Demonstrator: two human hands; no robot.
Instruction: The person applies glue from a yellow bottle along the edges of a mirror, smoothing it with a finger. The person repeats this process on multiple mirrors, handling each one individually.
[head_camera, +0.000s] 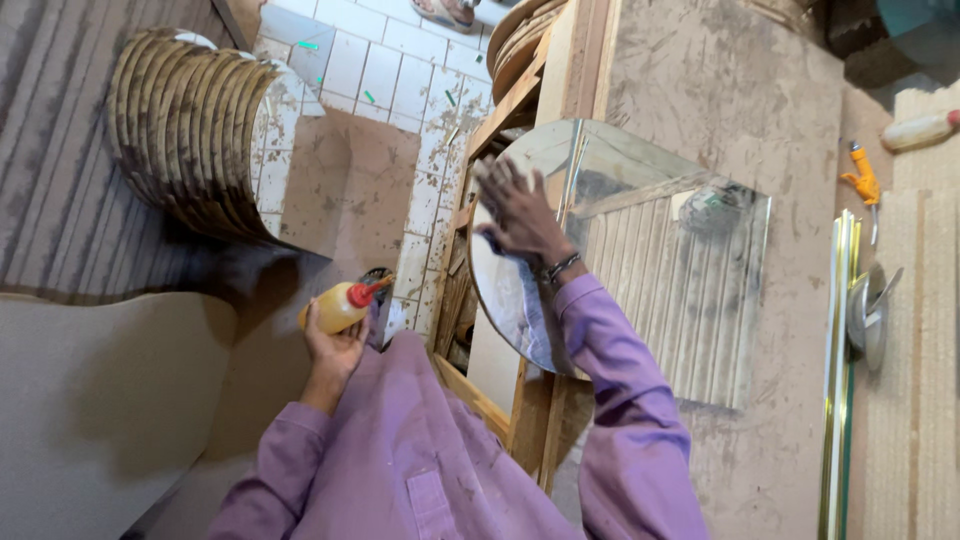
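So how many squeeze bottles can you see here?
2. One yellow bottle with a red nozzle is held in the left hand, down beside the workbench. Another pale bottle lies on the bench at the far right edge. Others may be hidden.

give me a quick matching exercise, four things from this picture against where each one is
Things:
1. yellow squeeze bottle
2. mirror
3. stack of round discs
4. orange-handled tool

Places:
a. under the right hand
b. on the worktop, far right
c. in the left hand
d. upper left, beside the tiled floor

Pairs: 1-c, 2-a, 3-d, 4-b
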